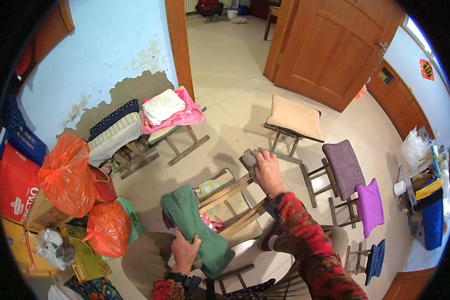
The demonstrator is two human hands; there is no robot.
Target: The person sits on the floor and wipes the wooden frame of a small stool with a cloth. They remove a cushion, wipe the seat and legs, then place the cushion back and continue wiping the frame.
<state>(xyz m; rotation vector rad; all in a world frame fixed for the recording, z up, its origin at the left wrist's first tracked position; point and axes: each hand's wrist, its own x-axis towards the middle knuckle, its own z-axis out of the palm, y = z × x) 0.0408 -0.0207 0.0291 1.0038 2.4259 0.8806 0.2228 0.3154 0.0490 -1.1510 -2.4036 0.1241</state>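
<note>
A wooden folding stool with a green cloth seat (197,228) lies on its side between the knees. My left hand (185,249) grips the edge of that green seat, thumb on top, with a bit of grey cloth beneath the palm. My right hand (268,170) presses a grey rag (249,159) around the end of the stool's wooden foot bar, at the far end of its legs (227,193). Under the stool is another seat with a patterned cloth (215,185), partly hidden by the legs.
More stools, with beige (296,116), brownish-purple (343,168) and purple (371,208) seats, stand at the right. Stools with folded cloths (163,107) line the left wall. Orange plastic bags (65,174) and boxes crowd the left. A wooden door (333,48) stands ajar; a person sits beyond the doorway.
</note>
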